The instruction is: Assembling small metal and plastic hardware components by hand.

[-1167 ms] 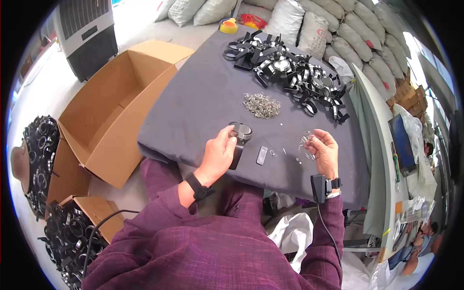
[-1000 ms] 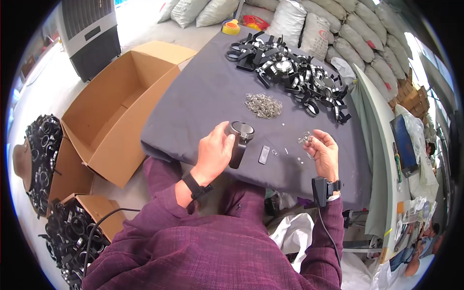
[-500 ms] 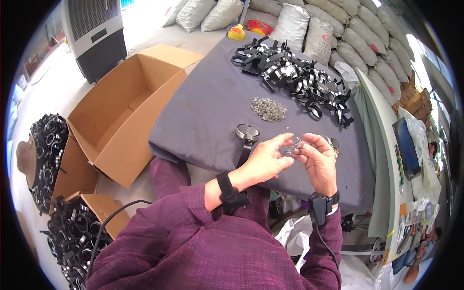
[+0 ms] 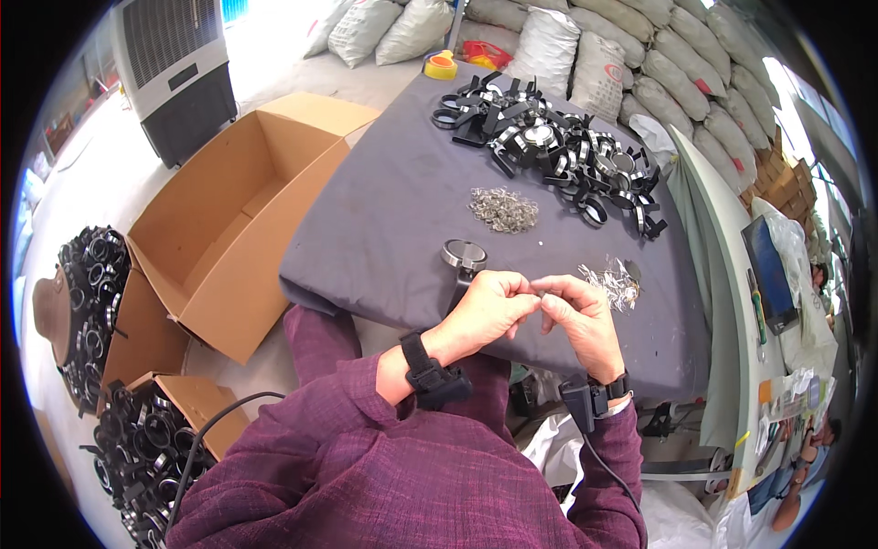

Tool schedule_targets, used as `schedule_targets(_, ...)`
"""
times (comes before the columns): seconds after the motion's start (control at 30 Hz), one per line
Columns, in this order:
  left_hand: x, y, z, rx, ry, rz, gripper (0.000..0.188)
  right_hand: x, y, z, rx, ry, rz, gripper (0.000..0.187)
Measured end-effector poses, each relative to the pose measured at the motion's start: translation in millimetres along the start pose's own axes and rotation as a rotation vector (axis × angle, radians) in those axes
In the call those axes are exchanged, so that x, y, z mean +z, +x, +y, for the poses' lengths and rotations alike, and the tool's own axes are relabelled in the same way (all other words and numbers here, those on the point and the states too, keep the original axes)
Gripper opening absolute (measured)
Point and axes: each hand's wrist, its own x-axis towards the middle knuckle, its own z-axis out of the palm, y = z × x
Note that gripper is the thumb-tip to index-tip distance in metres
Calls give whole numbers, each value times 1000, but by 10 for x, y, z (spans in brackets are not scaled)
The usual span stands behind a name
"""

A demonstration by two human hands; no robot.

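My left hand [image 4: 494,306] and my right hand [image 4: 581,320] meet above the near part of the grey cloth-covered table [image 4: 384,215]. Thumb and fingers of each are pinched together; whatever small thing lies between them is hidden. Just beyond my left hand stands a black part with a round silver-rimmed ring [image 4: 465,255], its lower end behind the hand. A small heap of thin shiny metal pieces [image 4: 611,287] is scattered beyond my right hand. Further off lies a heap of small wire-like metal clips [image 4: 504,209]. Many similar black ringed parts [image 4: 558,151] are piled at the far side.
An open cardboard box [image 4: 229,229] stands left of the table. Boxes of black ringed parts [image 4: 151,439] sit at lower left. Yellow tape [image 4: 440,65] lies at the table's far corner. A green-draped bench [image 4: 709,238] runs along the right; stacked sacks [image 4: 677,82] stand behind.
My hands have drawn together and shifted slightly left and nearer. The small shiny clear or wire pieces seen between my fingers are now hidden, and the right-hand metal heap is uncovered.
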Motion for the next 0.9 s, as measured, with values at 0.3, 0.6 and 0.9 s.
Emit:
schedule_targets(0.3, -4, -43, -29, -54, -273, 39, 14, 1, -36, 107, 61, 264, 192, 13)
schedule_targets(0.6, 17, -66, -14, -107, -263, 73, 8, 19, -59, 111, 44, 275, 176, 15)
schedule_targets(0.9, -9, -64, -74, -172, -378, -57, 13, 114, -58, 173, -49, 187, 170, 13)
